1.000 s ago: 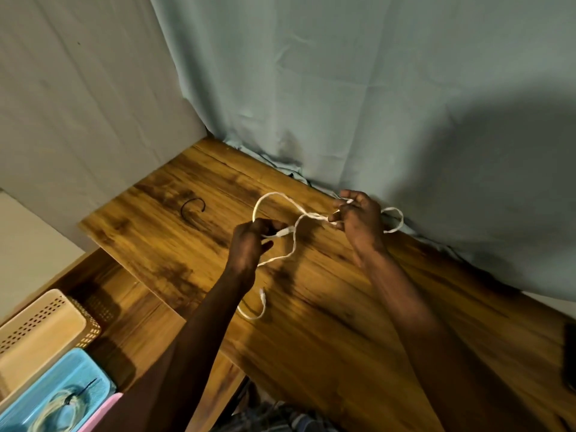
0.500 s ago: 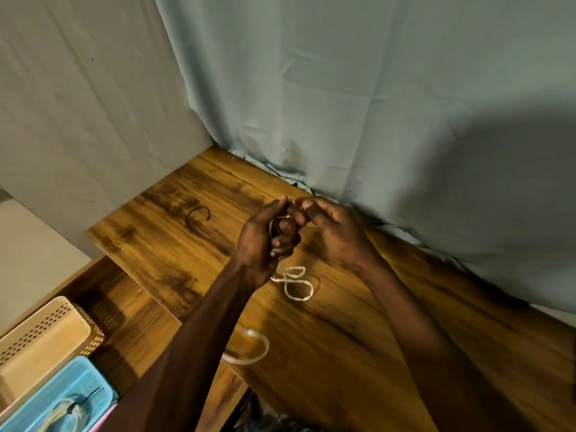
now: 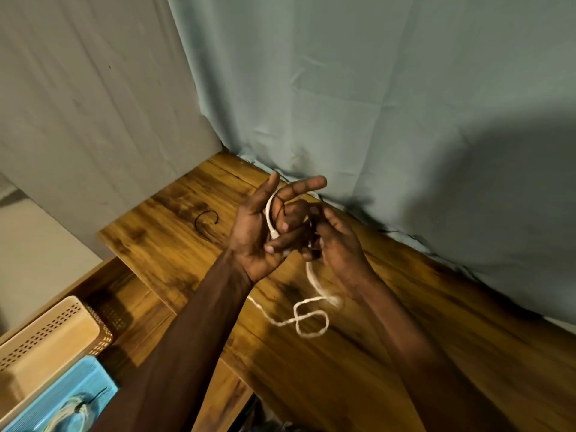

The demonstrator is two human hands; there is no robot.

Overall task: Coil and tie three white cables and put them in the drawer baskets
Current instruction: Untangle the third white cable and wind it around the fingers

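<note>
A thin white cable (image 3: 311, 319) trails in loose loops on the wooden tabletop (image 3: 405, 322) and rises into both hands. My left hand (image 3: 268, 226) is raised palm up, fingers spread, with the cable's plug end curving across its palm under the curled lower fingers. My right hand (image 3: 336, 241) touches it from the right, pinching the cable beside those fingers. A blue basket (image 3: 59, 397) at bottom left holds a coiled white cable (image 3: 67, 416) with a black tie. A beige perforated basket (image 3: 50, 341) sits beside it.
A black twist tie (image 3: 205, 221) curled in a C lies on the tabletop left of my hands. The baskets sit in an open wooden drawer (image 3: 137, 310) below the table's left edge. A pale green curtain (image 3: 374, 104) hangs along the table's back edge.
My hands came together from a spread hold. The left hand has opened palm up with the cable across it. The slack has dropped into loops on the table.
</note>
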